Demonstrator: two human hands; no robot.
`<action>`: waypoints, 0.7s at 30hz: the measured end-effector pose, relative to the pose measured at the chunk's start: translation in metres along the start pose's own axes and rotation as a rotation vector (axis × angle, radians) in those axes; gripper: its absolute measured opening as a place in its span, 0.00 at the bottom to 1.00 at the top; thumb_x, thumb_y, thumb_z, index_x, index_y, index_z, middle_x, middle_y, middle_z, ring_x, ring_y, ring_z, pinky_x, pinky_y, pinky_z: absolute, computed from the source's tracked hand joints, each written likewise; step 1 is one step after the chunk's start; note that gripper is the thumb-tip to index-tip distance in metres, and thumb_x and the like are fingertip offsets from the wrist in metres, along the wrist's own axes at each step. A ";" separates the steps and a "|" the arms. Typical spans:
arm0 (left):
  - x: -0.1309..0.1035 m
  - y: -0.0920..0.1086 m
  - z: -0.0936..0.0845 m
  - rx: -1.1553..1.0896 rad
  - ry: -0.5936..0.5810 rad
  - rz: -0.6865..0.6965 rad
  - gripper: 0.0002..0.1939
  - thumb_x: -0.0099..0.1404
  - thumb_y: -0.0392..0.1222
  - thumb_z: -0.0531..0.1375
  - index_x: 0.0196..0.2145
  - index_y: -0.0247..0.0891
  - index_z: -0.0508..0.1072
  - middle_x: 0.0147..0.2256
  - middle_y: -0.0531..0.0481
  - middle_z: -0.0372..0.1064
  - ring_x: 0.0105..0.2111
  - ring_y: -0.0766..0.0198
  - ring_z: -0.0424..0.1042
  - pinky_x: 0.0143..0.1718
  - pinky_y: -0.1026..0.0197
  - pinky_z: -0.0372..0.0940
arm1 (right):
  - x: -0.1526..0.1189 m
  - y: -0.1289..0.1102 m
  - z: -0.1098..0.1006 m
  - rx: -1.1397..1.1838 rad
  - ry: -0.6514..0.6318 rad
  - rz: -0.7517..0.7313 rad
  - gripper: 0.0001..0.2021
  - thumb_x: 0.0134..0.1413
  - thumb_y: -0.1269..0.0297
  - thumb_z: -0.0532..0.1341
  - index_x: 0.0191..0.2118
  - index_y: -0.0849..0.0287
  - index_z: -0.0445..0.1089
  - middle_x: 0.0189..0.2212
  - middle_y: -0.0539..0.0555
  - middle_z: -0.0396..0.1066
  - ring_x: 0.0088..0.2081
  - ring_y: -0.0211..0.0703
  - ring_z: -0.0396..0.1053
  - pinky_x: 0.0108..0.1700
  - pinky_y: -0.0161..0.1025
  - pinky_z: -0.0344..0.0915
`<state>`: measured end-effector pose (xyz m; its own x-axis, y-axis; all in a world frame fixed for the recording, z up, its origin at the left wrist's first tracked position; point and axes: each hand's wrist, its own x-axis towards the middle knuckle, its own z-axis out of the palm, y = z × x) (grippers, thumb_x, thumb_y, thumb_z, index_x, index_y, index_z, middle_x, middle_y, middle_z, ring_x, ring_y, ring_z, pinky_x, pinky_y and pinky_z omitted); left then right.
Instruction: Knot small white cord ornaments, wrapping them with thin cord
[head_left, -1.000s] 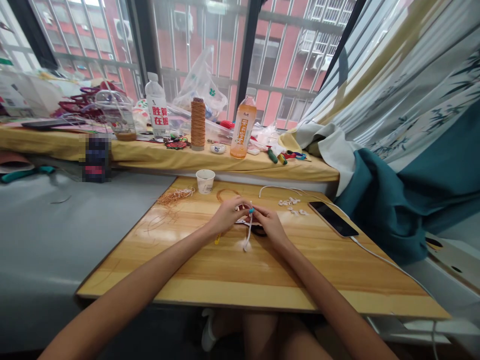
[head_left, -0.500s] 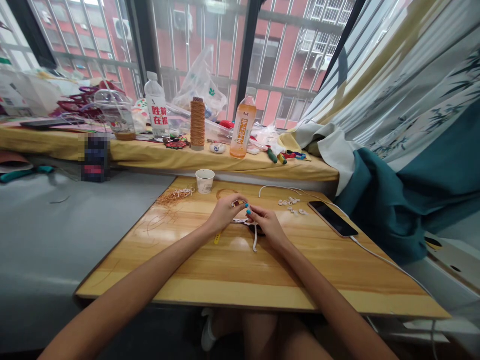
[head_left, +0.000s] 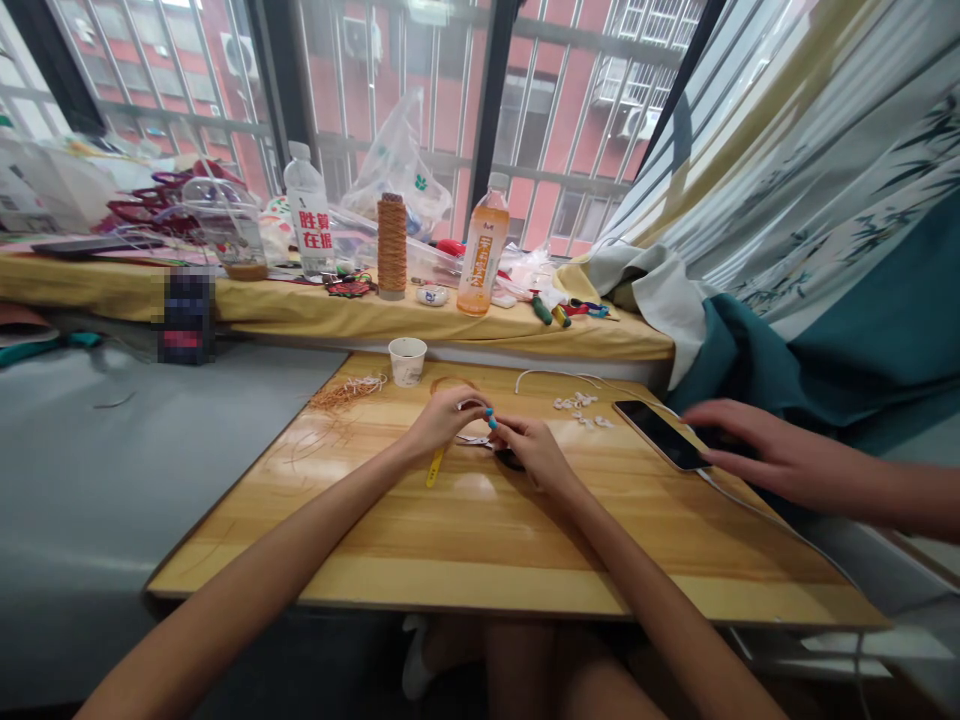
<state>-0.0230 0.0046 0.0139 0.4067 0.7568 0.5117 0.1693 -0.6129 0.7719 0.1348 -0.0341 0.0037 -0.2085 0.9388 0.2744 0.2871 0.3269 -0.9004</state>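
Above the middle of the wooden table, my left hand (head_left: 450,412) and my right hand (head_left: 534,447) meet fingertip to fingertip, both pinched closed. Their blue-painted nails almost touch. A white cord is held between them; little of it shows now, as the fingers cover it. Under my hands lie scissors (head_left: 510,459), partly hidden, with the dark handle by my right hand. A yellow strip with dark marks (head_left: 434,468) lies just below my left wrist.
Another person's hand (head_left: 757,452) reaches in from the right beside a phone (head_left: 660,435) with a white cable (head_left: 772,522). Small white knotted pieces (head_left: 577,402), a paper cup (head_left: 407,362) and brown thread scraps (head_left: 345,393) lie beyond. A thread spool (head_left: 391,248) and bottles stand on the sill.
The other person's hand has come in at the right by the phone. The white cord end that hung below my right hand is out of sight. My hands stay pinched together.
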 end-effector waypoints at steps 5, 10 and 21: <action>0.000 0.006 0.000 -0.049 -0.006 -0.096 0.08 0.54 0.40 0.56 0.28 0.33 0.70 0.24 0.51 0.66 0.23 0.70 0.63 0.26 0.68 0.58 | -0.003 -0.007 -0.002 -0.456 0.048 -0.240 0.11 0.53 0.65 0.51 0.37 0.60 0.70 0.27 0.54 0.68 0.30 0.39 0.64 0.35 0.35 0.57; -0.002 0.011 0.002 -0.060 -0.023 -0.143 0.07 0.54 0.40 0.55 0.26 0.33 0.68 0.18 0.55 0.61 0.19 0.72 0.60 0.22 0.69 0.55 | -0.003 -0.004 0.000 -0.612 -0.016 -0.335 0.10 0.54 0.71 0.49 0.29 0.60 0.66 0.26 0.54 0.66 0.29 0.39 0.62 0.32 0.34 0.56; -0.002 0.007 0.006 -0.019 0.046 -0.137 0.09 0.54 0.43 0.56 0.24 0.34 0.67 0.20 0.54 0.65 0.19 0.72 0.61 0.22 0.69 0.56 | -0.003 -0.001 0.003 -0.579 0.000 -0.269 0.08 0.53 0.70 0.50 0.30 0.60 0.65 0.26 0.52 0.65 0.29 0.39 0.62 0.33 0.34 0.56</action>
<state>-0.0179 -0.0028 0.0159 0.3392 0.8432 0.4172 0.2031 -0.4987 0.8427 0.1319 -0.0374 0.0026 -0.3437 0.8156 0.4654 0.6833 0.5572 -0.4718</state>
